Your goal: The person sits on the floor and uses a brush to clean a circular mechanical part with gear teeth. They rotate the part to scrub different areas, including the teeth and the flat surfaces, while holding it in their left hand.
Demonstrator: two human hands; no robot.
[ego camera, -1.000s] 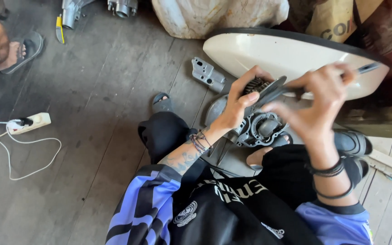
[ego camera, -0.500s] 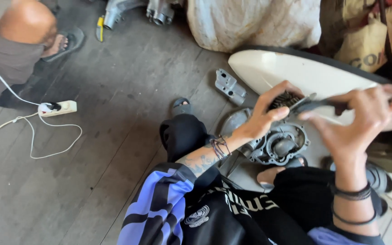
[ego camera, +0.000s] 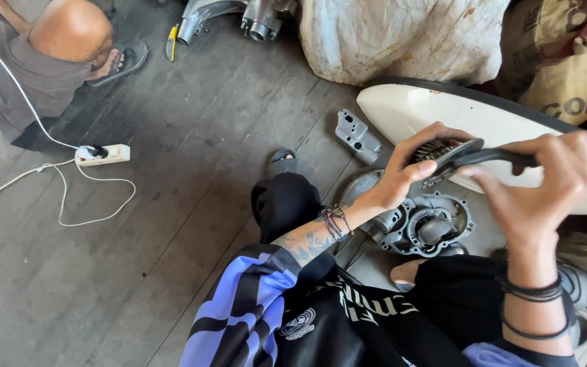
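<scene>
The dark grey wooden plank floor carries everything. Against its far edge leans a large crumpled whitish sack, with brown printed bags at the far right corner. In front of these lies a long cream-white curved body panel with a black rim, reaching toward the right edge. At the far left corner another person crouches in a grey-brown shirt, a dark sandal just beside them. A white cable runs from there to a white power strip near the left edge.

The seated person wears a blue and black striped jersey, their knees up over the floor. Between the knees rests a grey cast-metal round engine cover, lying flat. A small grey metal bracket lies just beyond it, beside the panel's near end.

The left hand is curled tight round a dark ribbed gear-like metal part, held up above the engine cover. The right hand is closed round the handle of a slim black tool, whose tip meets that ribbed part.
</scene>
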